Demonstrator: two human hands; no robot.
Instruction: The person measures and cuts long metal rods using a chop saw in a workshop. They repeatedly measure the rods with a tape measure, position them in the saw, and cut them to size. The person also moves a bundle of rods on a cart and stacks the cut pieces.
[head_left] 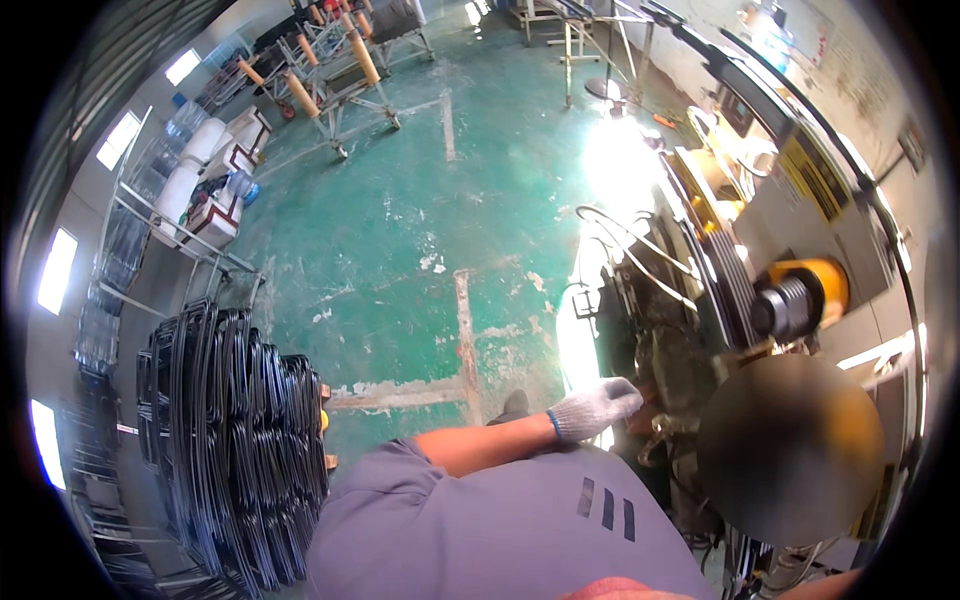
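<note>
My left hand (597, 409), in a pale knitted work glove with a blue cuff, reaches across in front of my body toward the machine (835, 225) on the right. Its fingers are curled together; whether anything is inside them is hidden. Dark, worn machine parts (675, 365) are nearest to its fingertips. A bit of my right forearm (825, 587) shows at the lower right edge, while the hand itself is out of sight. Between that forearm and the machine's yellow-and-black cylindrical part (805, 298) looms a blurred, dark round disc (790, 450).
A tall stack of bent black metal frames (235, 440) stands at my left. Metal racks with orange rollers (360, 58) are at the far left, near white containers (205, 145). Pale hoses (640, 240) loop out beside the machine over the worn green floor (400, 230).
</note>
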